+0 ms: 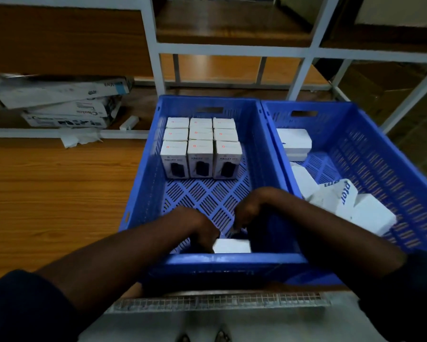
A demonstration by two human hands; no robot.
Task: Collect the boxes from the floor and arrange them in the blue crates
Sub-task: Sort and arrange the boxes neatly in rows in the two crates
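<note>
1. Two blue crates sit side by side on a wooden worktop, long sides touching: the left crate at centre, the right crate at 3 o'clock.
2. Left crate, far end, 12 o'clock: nine white boxes stand upright in a tight three-by-three block. The front row shows a dark product picture and the print "HALLEY". The crate's perforated floor shows between the block and the hands.
3. Left crate, near end, 6 o'clock: one white box lies low against the near wall, partly hidden by the rim.
4. Left hand reaches over the near rim. Its fingers curl down and grip the white box at its 9 o'clock end.
5. Right hand hangs over the same box from 1 o'clock, fingers curled downward. The tips are in shadow, so I cannot tell whether they grip the box or only hover above it.
6. Right crate: loose white boxes lie tumbled and unaligned along its 9 o'clock wall, one of them tilted with blue lettering. A flat box lies toward the far end.
7. Dark sleeves cover both arms at 7 and 5 o'clock.
8. Beyond the worktop, 10 o'clock: flat cartons are stacked unevenly on a low shelf, with crumpled paper just in front. A white shelf frame crosses at 12 o'clock.
</note>
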